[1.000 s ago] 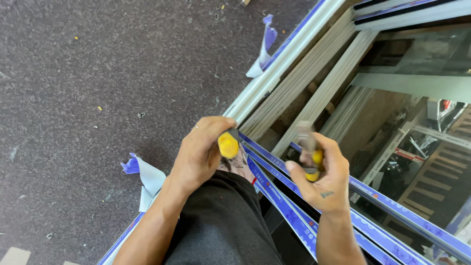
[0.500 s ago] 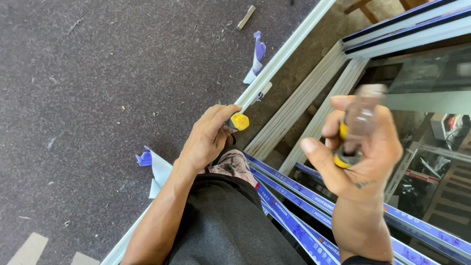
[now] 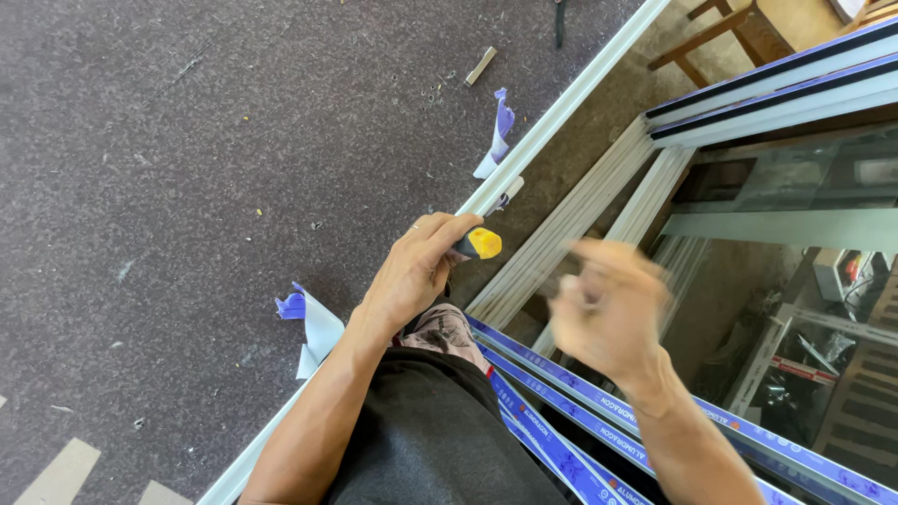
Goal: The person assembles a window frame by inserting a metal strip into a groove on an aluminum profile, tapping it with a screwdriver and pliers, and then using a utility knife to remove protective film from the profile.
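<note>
Fingers of left hand (image 3: 412, 276) grasp a yellow-capped tool (image 3: 479, 244); right hand (image 3: 608, 313) blurred, grip unclear.

Long blue protective film strips (image 3: 599, 411) with white print run along the frame rails at lower right. Torn purple-and-white film scraps lie on the floor, one (image 3: 313, 327) by the left forearm, another (image 3: 496, 140) beside the white rail farther up.
</note>
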